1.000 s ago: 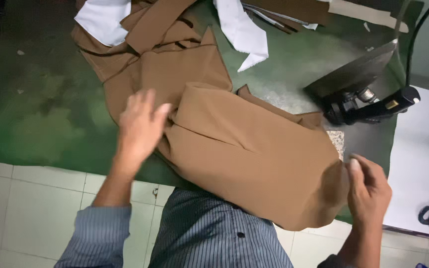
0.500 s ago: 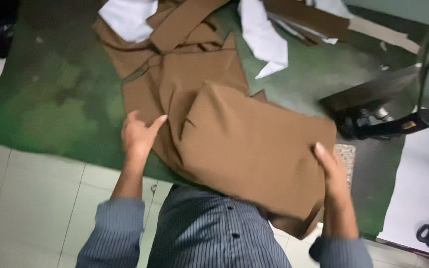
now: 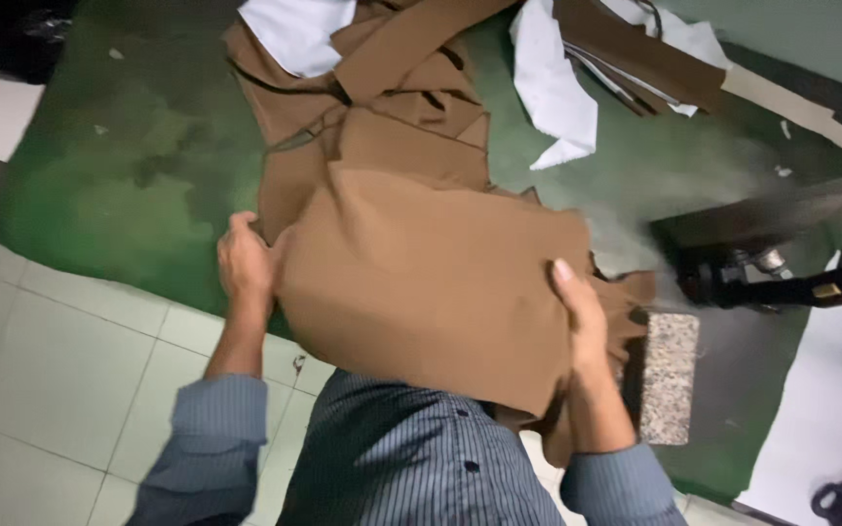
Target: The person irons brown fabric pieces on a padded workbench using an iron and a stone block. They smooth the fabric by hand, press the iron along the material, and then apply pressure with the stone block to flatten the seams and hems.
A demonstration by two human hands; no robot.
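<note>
The left hand curls its fingers over the left edge of a brown fabric panel, gripping it. The right hand lies on the panel's right edge, thumb on top; whether the fingers beneath pinch it cannot be told. The panel lies spread on the green table, near the person. Further brown pieces lie beyond, a speckled stone block just right, a steam iron farther right.

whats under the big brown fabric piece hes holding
More brown pieces and the green table cover show past the brown fabric piece; whatever lies directly beneath is covered.
</note>
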